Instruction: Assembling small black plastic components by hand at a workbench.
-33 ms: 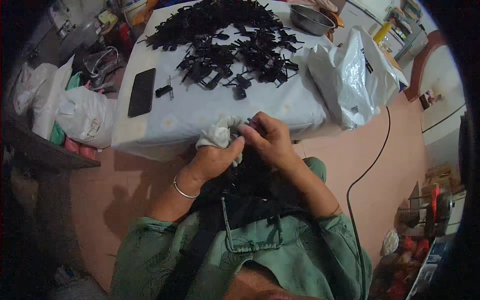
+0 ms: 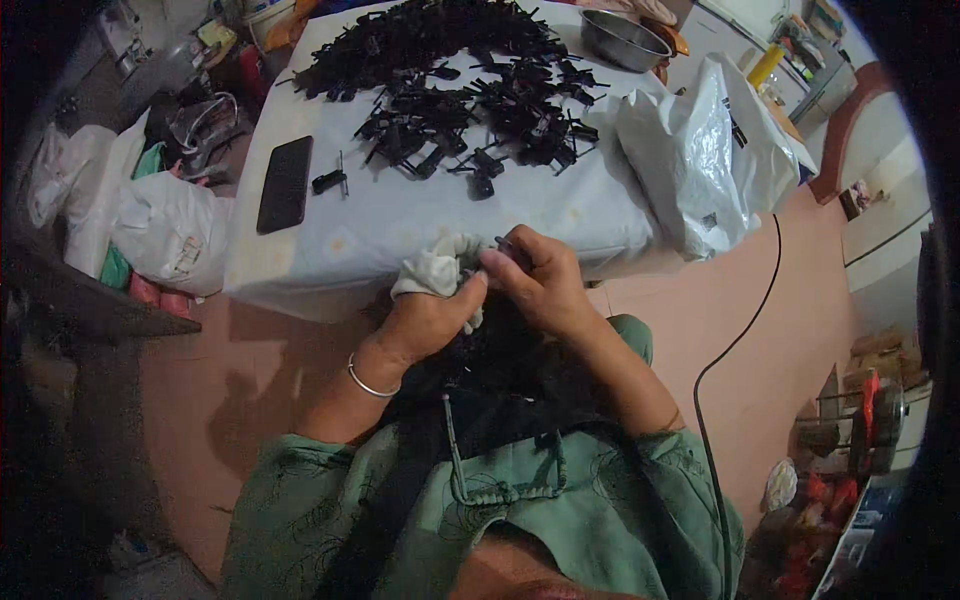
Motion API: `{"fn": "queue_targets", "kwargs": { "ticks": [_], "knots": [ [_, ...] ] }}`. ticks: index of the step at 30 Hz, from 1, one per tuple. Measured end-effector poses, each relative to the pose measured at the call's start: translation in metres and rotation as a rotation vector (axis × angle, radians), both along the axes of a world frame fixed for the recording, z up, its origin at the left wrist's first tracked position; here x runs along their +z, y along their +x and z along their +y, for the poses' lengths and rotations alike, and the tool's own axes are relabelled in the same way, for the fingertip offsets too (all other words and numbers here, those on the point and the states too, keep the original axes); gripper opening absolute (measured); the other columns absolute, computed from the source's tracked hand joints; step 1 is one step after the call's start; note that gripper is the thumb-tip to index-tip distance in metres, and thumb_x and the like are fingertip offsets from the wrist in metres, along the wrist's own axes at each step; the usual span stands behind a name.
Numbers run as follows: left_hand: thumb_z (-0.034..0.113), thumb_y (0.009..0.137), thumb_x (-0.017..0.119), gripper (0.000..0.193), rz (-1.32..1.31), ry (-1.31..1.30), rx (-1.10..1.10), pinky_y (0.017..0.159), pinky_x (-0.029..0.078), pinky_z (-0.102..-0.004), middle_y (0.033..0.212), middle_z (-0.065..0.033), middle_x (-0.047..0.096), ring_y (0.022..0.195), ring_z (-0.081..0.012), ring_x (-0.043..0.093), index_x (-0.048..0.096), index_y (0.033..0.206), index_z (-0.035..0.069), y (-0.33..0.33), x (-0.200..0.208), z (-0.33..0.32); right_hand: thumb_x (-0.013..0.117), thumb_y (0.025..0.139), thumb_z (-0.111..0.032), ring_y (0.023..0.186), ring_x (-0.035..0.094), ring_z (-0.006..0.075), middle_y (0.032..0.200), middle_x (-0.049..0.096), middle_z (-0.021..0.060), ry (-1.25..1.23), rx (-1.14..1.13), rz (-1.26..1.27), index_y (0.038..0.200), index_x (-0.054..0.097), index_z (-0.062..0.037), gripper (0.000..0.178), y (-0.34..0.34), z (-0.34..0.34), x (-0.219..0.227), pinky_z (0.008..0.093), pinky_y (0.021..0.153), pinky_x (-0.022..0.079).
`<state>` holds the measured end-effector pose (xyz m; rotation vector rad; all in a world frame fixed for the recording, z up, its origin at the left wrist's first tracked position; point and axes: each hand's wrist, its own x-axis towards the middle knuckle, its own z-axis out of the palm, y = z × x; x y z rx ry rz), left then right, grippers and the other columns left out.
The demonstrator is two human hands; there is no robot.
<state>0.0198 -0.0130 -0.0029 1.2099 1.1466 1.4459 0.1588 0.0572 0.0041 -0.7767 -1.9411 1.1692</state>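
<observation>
Just off the near edge of the table, my two hands meet. My left hand [image 2: 425, 318], a silver bangle on its wrist, is closed on a bunched white cloth [image 2: 437, 268]; the cloth hides most of its fingers. Against it, my right hand [image 2: 545, 280] is closed in a pinch. A small dark tip shows at its thumb and forefinger, too small to name. Beyond the hands lies a large heap of black plastic parts with thin pins [image 2: 430, 75]. One such black part [image 2: 328, 181] lies apart from the heap, beside a dark phone [image 2: 285, 186].
A white plastic bag [image 2: 690, 150] slumps over the table's right side, with a metal bowl [image 2: 625, 42] behind it. The white tablecloth [image 2: 370, 235] hangs over the near edge. A black cable [image 2: 735, 355] runs along the floor at right. White bags [image 2: 170, 225] fill a shelf at left.
</observation>
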Motion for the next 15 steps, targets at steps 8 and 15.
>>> {"fn": "queue_targets", "kwargs": {
  "ticks": [8,15],
  "knots": [
    [0.005,0.075,0.056,0.017,0.362,0.248,0.255,0.056,0.044,-0.0235,0.074,-0.0048,0.055,0.063,-0.0109,0.053,0.052,0.091,-0.001,0.001,-0.006,0.004,0.047,0.089,-0.017,0.055,0.035,0.0120,0.057,0.040,0.0076,0.114,0.131,-0.129,0.075,0.049,0.0013,0.023,0.003,-0.006,-0.003,0.0285,0.051,0.036],
    [0.006,0.073,0.056,0.018,0.473,0.220,0.249,0.058,0.045,-0.0284,0.074,-0.0111,0.057,0.064,-0.0160,0.056,0.053,0.089,-0.001,0.002,0.000,-0.001,0.045,0.090,-0.019,0.059,0.036,0.0090,0.059,0.044,0.0051,0.007,0.131,-0.250,0.076,0.051,0.0004,0.024,0.001,-0.007,0.002,0.0248,0.053,0.036]
  ]
}}
